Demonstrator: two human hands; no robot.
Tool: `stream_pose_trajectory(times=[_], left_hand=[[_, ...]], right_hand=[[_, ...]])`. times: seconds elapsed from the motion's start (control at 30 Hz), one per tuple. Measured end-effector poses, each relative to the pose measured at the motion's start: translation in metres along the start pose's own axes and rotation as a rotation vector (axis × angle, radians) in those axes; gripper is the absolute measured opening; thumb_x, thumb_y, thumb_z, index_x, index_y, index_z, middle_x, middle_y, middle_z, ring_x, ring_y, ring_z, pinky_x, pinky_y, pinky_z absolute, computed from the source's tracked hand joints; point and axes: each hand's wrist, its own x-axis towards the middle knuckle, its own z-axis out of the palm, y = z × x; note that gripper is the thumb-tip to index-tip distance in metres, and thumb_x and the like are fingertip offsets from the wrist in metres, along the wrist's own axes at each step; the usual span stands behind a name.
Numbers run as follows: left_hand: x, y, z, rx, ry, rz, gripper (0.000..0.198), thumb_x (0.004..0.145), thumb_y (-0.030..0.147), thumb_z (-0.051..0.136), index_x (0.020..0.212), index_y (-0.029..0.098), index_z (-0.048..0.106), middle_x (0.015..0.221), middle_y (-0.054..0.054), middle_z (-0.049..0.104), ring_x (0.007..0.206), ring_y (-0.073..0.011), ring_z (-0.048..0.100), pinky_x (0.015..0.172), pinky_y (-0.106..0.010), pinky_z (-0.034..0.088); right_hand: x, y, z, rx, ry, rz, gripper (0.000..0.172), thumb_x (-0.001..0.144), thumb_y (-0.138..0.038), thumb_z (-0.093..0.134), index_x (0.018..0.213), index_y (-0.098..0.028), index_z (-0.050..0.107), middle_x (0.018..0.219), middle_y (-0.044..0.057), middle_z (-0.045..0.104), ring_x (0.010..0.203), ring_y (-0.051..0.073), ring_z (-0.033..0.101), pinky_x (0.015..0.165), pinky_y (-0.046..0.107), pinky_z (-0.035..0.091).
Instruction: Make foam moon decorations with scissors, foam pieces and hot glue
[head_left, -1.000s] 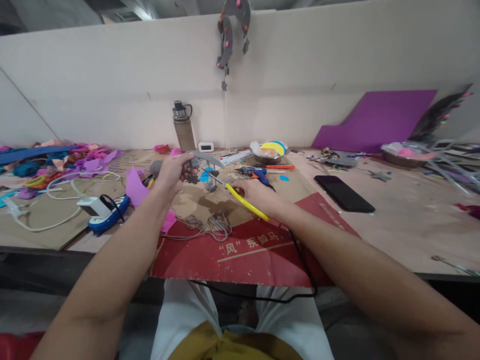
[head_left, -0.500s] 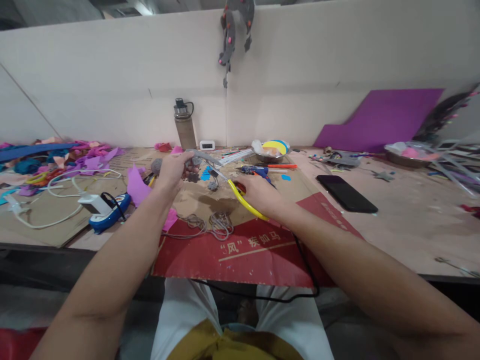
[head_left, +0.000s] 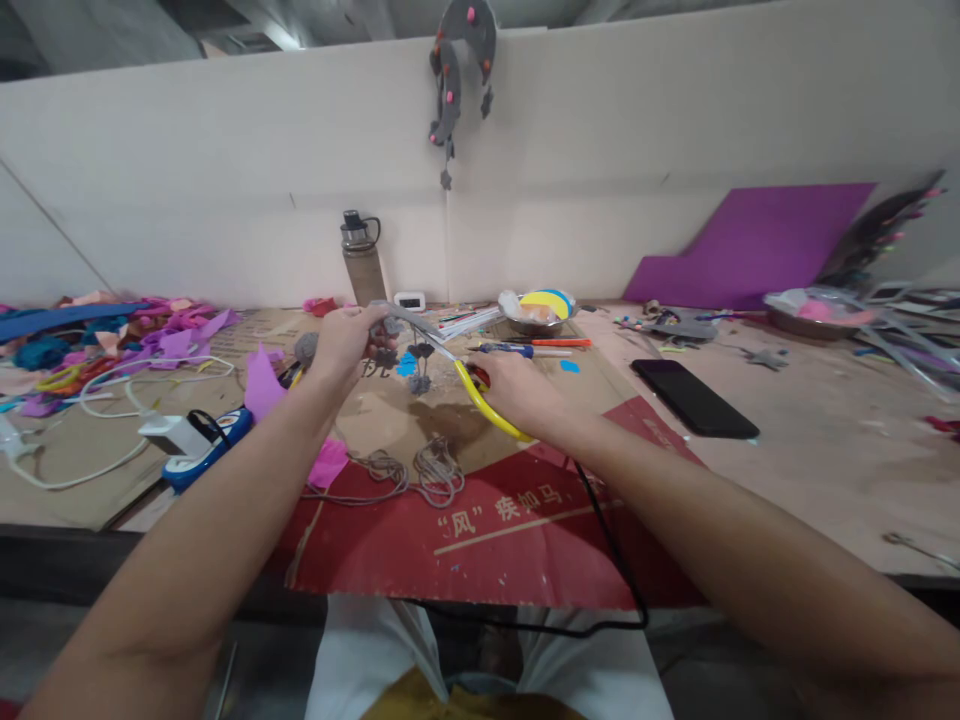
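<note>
My left hand (head_left: 349, 345) is closed, pinching a grey felt piece (head_left: 405, 314) above the cardboard. In my right hand (head_left: 514, 385) are scissors with yellow handles (head_left: 491, 412). Their blades point up and left and meet the felt piece; whether they are open there I cannot make out. Small grey felt flowers (head_left: 420, 383) dangle below the felt, close to the blades. A loose bundle of grey cord (head_left: 439, 472) lies on the cardboard sheet (head_left: 495, 570) nearer to me.
A glue gun (head_left: 504, 350) lies behind my right hand. Further back are a bottle (head_left: 362, 262) and a metal bowl (head_left: 537, 324). On the right lies a phone (head_left: 694, 398); on the left, a power strip (head_left: 208, 450) and felt scraps (head_left: 176, 335). A grey felt moon (head_left: 450, 80) hangs at the wall.
The view has tilted slightly upward, so the table sits lower in it. Both hands keep their hold on the felt and scissors; the dangling flowers hang a little lower.
</note>
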Motion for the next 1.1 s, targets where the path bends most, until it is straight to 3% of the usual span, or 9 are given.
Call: stream_pose_trajectory(times=[0.23, 0.53, 0.7, 0.93, 1.1], left_hand=[[-0.002, -0.007, 0.001, -0.012, -0.011, 0.021, 0.015, 0.071, 0.026, 0.066, 0.063, 0.014, 0.061, 0.053, -0.004, 0.064, 0.041, -0.0117, 0.057, 0.033, -0.019, 0.027], [-0.003, -0.008, 0.004, 0.000, -0.040, 0.030, 0.016, 0.072, 0.024, 0.065, 0.060, 0.014, 0.060, 0.050, -0.003, 0.061, 0.039, -0.0109, 0.057, 0.032, -0.017, 0.026], [-0.003, -0.010, 0.003, 0.009, -0.067, 0.037, 0.018, 0.072, 0.027, 0.068, 0.062, 0.013, 0.062, 0.054, -0.005, 0.064, 0.042, -0.0116, 0.059, 0.033, -0.018, 0.027], [0.000, -0.011, 0.000, 0.016, -0.057, 0.043, 0.014, 0.072, 0.023, 0.066, 0.063, 0.013, 0.063, 0.053, -0.004, 0.064, 0.042, -0.0109, 0.058, 0.033, -0.018, 0.027], [-0.002, -0.009, -0.002, 0.014, -0.074, 0.018, 0.012, 0.072, 0.022, 0.065, 0.066, 0.012, 0.064, 0.052, -0.003, 0.063, 0.040, -0.0098, 0.057, 0.034, -0.017, 0.029]], right_hand=[[0.003, 0.001, 0.004, 0.009, -0.008, 0.014, 0.035, 0.081, -0.013, 0.048, 0.112, -0.016, 0.065, 0.104, 0.014, 0.070, 0.089, 0.022, 0.063, 0.075, 0.030, 0.042], [0.006, -0.001, -0.002, 0.082, -0.046, 0.012, 0.025, 0.082, -0.017, 0.054, 0.101, -0.016, 0.070, 0.099, 0.012, 0.071, 0.082, 0.021, 0.063, 0.068, 0.027, 0.041], [0.009, 0.001, -0.004, 0.186, -0.097, 0.037, 0.030, 0.078, -0.016, 0.057, 0.104, -0.019, 0.072, 0.096, 0.009, 0.072, 0.082, 0.021, 0.064, 0.068, 0.026, 0.043], [0.007, 0.003, -0.006, 0.382, -0.186, 0.104, 0.029, 0.076, -0.015, 0.053, 0.098, -0.017, 0.070, 0.061, 0.001, 0.063, 0.048, 0.012, 0.055, 0.048, 0.022, 0.040], [0.003, -0.002, -0.012, 0.481, -0.243, 0.166, 0.026, 0.075, -0.016, 0.053, 0.098, -0.016, 0.067, 0.056, -0.003, 0.058, 0.038, 0.009, 0.051, 0.037, 0.018, 0.037]])
